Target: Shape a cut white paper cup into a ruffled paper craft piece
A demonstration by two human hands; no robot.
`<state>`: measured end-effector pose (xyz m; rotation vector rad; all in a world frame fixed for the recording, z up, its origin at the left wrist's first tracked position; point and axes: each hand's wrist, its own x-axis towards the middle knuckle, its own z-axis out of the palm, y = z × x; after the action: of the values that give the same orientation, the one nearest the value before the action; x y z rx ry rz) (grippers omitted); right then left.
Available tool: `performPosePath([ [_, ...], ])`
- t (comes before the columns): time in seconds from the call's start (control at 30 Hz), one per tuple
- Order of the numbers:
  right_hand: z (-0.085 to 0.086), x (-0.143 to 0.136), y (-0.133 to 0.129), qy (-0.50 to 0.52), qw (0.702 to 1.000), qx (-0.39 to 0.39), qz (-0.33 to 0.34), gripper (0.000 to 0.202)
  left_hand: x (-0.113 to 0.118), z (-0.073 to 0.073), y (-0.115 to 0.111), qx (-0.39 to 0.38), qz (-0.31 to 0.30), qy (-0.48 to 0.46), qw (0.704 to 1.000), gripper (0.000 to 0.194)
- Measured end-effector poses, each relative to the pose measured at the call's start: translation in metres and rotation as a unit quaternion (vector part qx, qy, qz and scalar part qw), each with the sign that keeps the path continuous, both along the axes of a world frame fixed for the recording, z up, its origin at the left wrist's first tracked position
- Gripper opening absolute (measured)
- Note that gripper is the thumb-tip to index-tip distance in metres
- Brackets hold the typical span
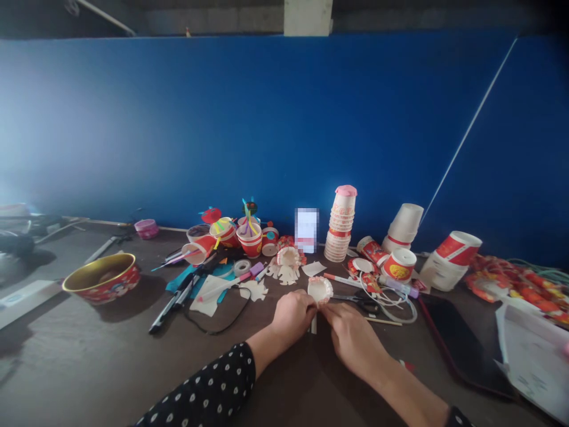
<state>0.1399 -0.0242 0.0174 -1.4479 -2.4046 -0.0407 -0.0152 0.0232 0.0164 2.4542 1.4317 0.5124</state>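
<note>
Both hands meet low at the middle of the view, at the near edge of a small round white paper piece (320, 289) with a scalloped pinkish rim. My left hand (292, 317) is closed, its fingertips pinching that near edge. From the other side my right hand (351, 335) is closed too, with its fingertips against the same edge. A narrow white strip (313, 325) shows between the hands on the dark table (213, 379). Black scissors (362, 301) lie just beyond my right hand.
A tall cup stack (340, 225) stands behind the hands, beside an upright screen (306, 230). Red cups (249, 240), markers and paper scraps (211, 295) lie left of centre. A gold-lined bowl (104, 277) sits far left; a dark tablet (462, 344) lies right.
</note>
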Motion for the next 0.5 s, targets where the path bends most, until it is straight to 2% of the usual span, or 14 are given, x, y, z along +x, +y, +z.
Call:
performPosePath([
  [0.5, 0.0039, -0.0044, -0.0012, -0.040, 0.999, -0.003, -0.014, 0.034, 0.0010, -0.0042, -0.0001, 0.017, 0.025, -0.004, 1.000, 0.017],
])
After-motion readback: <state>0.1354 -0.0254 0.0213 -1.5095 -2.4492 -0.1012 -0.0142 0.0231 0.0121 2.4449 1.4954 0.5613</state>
